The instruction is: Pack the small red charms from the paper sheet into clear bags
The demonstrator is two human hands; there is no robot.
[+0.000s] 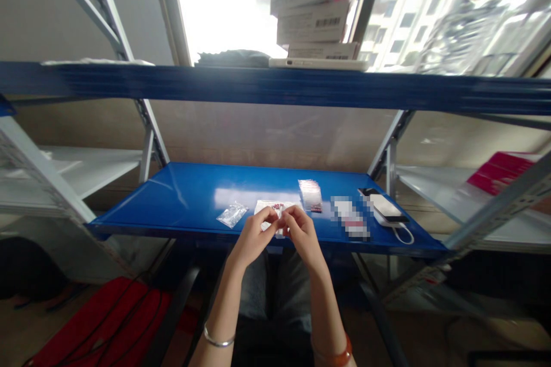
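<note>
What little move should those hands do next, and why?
Maybe lower the small white piece onto the white paper with red marks. The left hand and right hand both pinch the piece right above that paper, so it has only a short way to go, and the blue shelf beneath gives a flat place to work.
</note>
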